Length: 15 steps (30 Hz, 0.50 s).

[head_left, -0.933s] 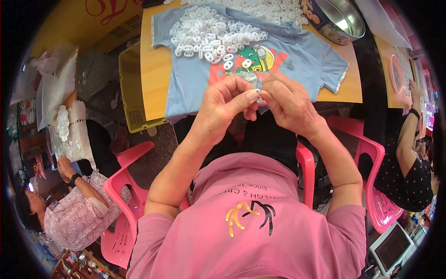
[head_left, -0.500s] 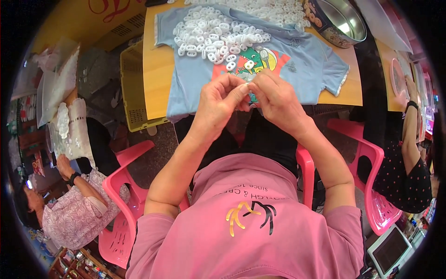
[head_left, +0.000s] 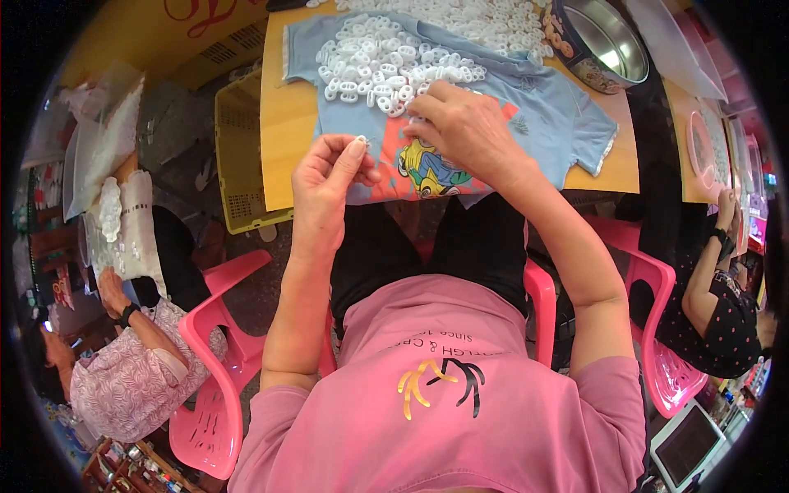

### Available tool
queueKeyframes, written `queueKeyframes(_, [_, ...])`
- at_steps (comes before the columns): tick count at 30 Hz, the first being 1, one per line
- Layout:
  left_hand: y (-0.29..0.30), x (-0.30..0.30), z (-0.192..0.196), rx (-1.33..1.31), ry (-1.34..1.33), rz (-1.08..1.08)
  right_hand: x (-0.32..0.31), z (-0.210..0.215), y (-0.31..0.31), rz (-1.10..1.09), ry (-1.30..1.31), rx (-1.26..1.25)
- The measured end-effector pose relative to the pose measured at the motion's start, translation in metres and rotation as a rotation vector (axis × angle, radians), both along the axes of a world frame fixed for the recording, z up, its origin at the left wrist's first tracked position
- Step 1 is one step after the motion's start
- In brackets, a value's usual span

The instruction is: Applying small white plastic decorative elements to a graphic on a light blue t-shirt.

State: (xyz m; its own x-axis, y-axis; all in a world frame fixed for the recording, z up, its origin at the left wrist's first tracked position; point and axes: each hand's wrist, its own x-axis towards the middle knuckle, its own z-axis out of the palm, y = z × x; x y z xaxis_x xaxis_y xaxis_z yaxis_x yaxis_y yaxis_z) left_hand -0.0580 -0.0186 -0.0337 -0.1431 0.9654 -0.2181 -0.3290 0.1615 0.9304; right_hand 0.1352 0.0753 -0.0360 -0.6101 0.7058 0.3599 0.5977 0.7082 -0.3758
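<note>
1. thumb against finger, the left hand pinches a small white piece, its shape mostly hidden.
2. heaped white pieces lie on a blue shirt, apparently plenty left; how many are done is unclear.
3. right hand curls at the heap's lower edge; what it grips, if anything, cannot be told.

Remotely, I see pink plastic chairs, an orange-yellow tabletop, a yellow panel beyond, and dark speckled floor.

Pink shirt: dark lettering; yellow panel: red script.
</note>
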Motion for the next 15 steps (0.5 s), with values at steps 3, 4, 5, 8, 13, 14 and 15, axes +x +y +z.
queueKeyframes(3, [-0.001, 0.003, 0.002, 0.01, -0.025, -0.023, 0.003, -0.001, 0.002, -0.021, 0.031, 0.019])
queueKeyframes(4, [-0.001, 0.006, 0.003, 0.01, -0.027, -0.022, 0.004, -0.001, 0.002, -0.02, 0.029, 0.019])
queueKeyframes(5, [0.001, 0.01, 0.003, 0.027, -0.041, -0.028, 0.006, 0.0, 0.001, -0.035, 0.179, -0.08])
queueKeyframes(8, [0.004, 0.027, 0.011, -0.001, -0.076, -0.04, 0.011, 0.005, -0.005, -0.115, 0.464, -0.443])
queueKeyframes(13, [0.009, 0.051, 0.009, 0.161, -0.017, -0.092, 0.022, 0.018, -0.024, -0.207, 0.89, -1.005])
queueKeyframes(14, [0.009, 0.054, 0.007, 0.206, -0.043, -0.108, 0.023, 0.018, -0.028, -0.214, 0.991, -1.053])
queueKeyframes(15, [0.01, 0.056, 0.006, 0.204, -0.044, -0.115, 0.023, 0.017, -0.031, -0.222, 1.09, -1.098])
